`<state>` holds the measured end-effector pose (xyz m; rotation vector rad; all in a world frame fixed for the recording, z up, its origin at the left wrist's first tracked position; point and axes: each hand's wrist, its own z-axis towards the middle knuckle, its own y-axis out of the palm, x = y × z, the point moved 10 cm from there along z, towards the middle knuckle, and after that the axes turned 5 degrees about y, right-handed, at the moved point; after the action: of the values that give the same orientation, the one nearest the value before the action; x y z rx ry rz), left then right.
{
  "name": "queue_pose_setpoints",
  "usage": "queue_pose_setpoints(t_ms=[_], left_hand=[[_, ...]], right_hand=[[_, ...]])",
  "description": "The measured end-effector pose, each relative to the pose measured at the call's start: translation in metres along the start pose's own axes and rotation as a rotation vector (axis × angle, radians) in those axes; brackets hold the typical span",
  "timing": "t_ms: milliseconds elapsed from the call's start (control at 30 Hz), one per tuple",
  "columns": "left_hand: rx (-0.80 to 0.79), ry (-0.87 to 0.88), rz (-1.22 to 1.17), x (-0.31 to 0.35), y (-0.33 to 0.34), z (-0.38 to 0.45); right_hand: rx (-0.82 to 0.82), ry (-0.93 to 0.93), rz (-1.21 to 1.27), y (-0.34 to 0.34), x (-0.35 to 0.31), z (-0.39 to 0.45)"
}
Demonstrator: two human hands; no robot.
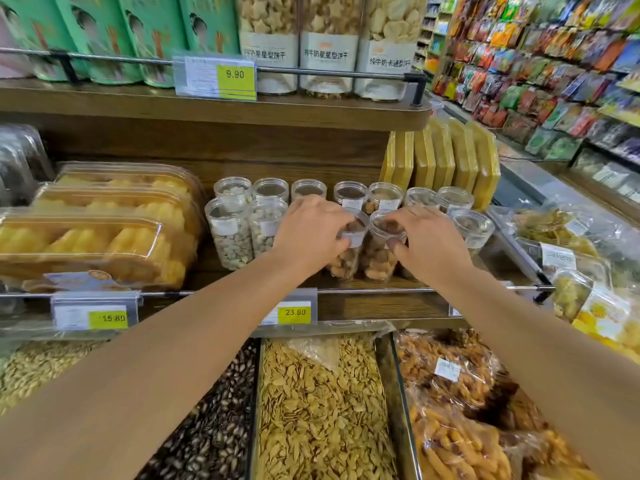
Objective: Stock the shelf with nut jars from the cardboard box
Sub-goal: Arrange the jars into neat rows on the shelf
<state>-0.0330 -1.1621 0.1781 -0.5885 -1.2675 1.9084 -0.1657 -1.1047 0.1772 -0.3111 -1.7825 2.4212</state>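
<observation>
Risk of toppling: both hands, left [308, 233] and right [427, 242], each grip a nut jar [346, 251] [381, 251] at the shelf [363, 299] front, touching; uneven release could knock neighbouring jars [230, 233].

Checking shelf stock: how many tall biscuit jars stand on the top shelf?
3: left jar, middle jar, right jar, side by side right of the green boxes; any behind are hidden.
</observation>
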Motion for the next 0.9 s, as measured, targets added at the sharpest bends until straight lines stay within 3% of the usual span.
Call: queue_pose_setpoints(t_ms=[467, 667, 900], left_hand=[[0.055, -0.012, 0.034, 0.002, 0.007, 0.031], [-0.386, -0.086, 0.220, -0.010, 0.046, 0.043], [-0.317, -0.088, 0.276, -0.018, 0.045, 0.039]], right_hand=[[-0.018, -0.067, -0.048, 0.006, 0.012, 0.025], [-0.210, -0.038, -0.306, 0.035, 0.014, 0.053], [-0.208, -0.130, -0.328, 0.038, 0.000, 0.054]])
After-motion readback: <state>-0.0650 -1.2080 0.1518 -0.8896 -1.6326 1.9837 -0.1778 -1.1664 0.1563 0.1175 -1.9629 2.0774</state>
